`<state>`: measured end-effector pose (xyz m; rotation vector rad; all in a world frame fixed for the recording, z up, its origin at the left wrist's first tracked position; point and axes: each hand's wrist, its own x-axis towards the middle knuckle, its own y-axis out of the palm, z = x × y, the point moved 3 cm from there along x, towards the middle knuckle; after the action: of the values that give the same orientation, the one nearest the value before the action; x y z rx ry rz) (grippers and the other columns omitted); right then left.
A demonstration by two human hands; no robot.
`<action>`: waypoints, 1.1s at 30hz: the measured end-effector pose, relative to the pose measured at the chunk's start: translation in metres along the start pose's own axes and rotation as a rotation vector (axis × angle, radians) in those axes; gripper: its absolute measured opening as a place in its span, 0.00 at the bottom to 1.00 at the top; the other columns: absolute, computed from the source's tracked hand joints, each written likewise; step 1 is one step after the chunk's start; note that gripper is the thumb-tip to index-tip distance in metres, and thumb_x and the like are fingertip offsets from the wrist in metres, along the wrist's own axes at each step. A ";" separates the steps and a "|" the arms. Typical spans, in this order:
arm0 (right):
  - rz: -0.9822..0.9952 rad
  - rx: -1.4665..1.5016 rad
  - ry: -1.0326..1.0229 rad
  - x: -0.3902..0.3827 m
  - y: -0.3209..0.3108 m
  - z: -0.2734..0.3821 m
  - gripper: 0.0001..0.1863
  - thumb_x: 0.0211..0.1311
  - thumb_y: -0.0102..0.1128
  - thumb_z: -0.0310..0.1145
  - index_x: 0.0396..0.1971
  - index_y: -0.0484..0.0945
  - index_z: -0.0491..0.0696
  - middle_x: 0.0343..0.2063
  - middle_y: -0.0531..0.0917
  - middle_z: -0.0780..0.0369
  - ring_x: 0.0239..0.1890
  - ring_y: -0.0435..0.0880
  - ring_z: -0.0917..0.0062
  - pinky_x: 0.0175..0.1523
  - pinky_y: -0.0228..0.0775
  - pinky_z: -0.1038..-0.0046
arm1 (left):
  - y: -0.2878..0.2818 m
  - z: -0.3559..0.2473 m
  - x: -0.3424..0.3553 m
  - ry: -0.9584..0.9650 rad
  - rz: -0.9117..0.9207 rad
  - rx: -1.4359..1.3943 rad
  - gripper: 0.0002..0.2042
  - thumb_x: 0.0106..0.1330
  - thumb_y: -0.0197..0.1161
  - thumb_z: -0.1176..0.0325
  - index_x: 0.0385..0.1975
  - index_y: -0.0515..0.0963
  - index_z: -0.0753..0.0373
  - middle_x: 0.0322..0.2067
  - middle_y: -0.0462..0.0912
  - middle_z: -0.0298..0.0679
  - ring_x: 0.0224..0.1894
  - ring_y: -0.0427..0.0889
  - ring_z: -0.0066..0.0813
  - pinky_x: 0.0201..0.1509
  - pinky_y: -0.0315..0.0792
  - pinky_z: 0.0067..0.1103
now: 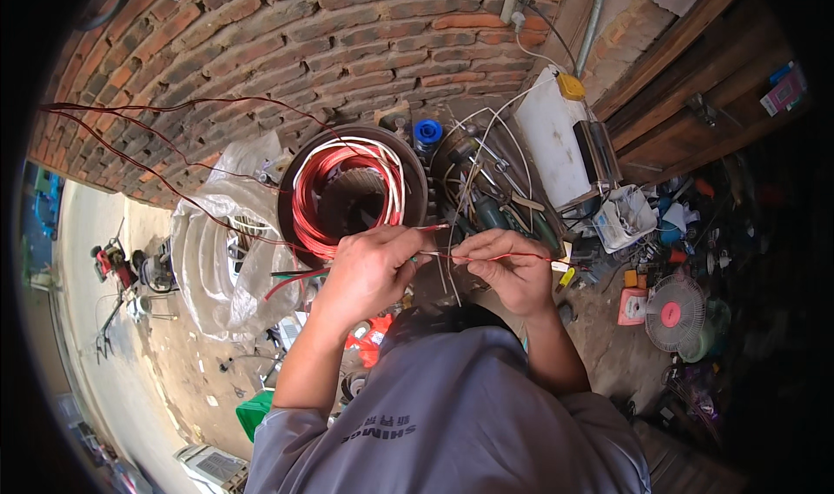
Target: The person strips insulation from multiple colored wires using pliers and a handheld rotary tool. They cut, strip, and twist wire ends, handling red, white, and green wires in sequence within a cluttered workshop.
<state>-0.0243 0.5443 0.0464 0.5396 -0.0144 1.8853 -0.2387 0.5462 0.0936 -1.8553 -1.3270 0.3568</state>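
In front of me stands a round metal motor stator (419, 177), with bundled red copper windings (311, 185) tied by white cord around its inner opening. My left hand (369, 268) is beside its near rim, fingers pinched on a thin red wire (446, 256). A short red end pokes out above that hand. To the right, my right hand (511, 272) grips the same wire between thumb and fingers, and the wire's tail runs past it to the right. Thicker red, green and black leads (300, 277) emerge left of my left wrist.
Long dark-red wires (174, 107) stretch from the stator to the upper left. Clear plastic sheeting (204, 251) lies left of it. Hand tools (495, 190) and white cords crowd the right side. Beyond are a brick wall (347, 51), a fan (675, 313) and a white basket (625, 218).
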 end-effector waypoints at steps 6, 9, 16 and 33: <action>-0.036 -0.076 0.011 0.004 0.005 -0.001 0.05 0.68 0.66 0.15 0.39 0.81 0.40 0.43 0.89 0.50 0.45 0.91 0.71 0.51 0.84 0.72 | -0.004 -0.001 0.000 0.104 -0.102 0.010 0.14 0.53 0.71 0.80 0.40 0.81 0.64 0.36 0.86 0.43 0.40 0.84 0.48 0.45 0.82 0.39; 0.039 -0.240 -0.021 0.005 0.009 0.003 0.04 0.69 0.65 0.16 0.38 0.78 0.39 0.42 0.88 0.47 0.44 0.91 0.67 0.52 0.85 0.67 | -0.002 0.002 -0.003 0.111 -0.133 0.025 0.13 0.53 0.72 0.79 0.38 0.80 0.65 0.34 0.84 0.42 0.39 0.82 0.48 0.44 0.81 0.38; -0.063 -0.160 -0.014 -0.005 0.011 -0.014 0.03 0.68 0.67 0.19 0.36 0.81 0.40 0.39 0.90 0.53 0.40 0.91 0.72 0.46 0.82 0.72 | 0.001 0.008 -0.012 0.040 -0.039 -0.046 0.08 0.56 0.74 0.77 0.35 0.83 0.64 0.34 0.86 0.41 0.40 0.85 0.44 0.45 0.80 0.34; -0.086 0.140 0.104 -0.002 -0.001 -0.025 0.04 0.74 0.62 0.21 0.44 0.82 0.37 0.45 0.86 0.56 0.45 0.86 0.77 0.53 0.80 0.74 | 0.001 -0.005 -0.001 0.014 0.000 0.090 0.09 0.60 0.75 0.71 0.38 0.84 0.58 0.32 0.86 0.40 0.36 0.86 0.45 0.36 0.79 0.36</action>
<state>-0.0319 0.5492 0.0233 0.5277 0.2072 1.8370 -0.2354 0.5430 0.0963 -1.7799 -1.2816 0.3966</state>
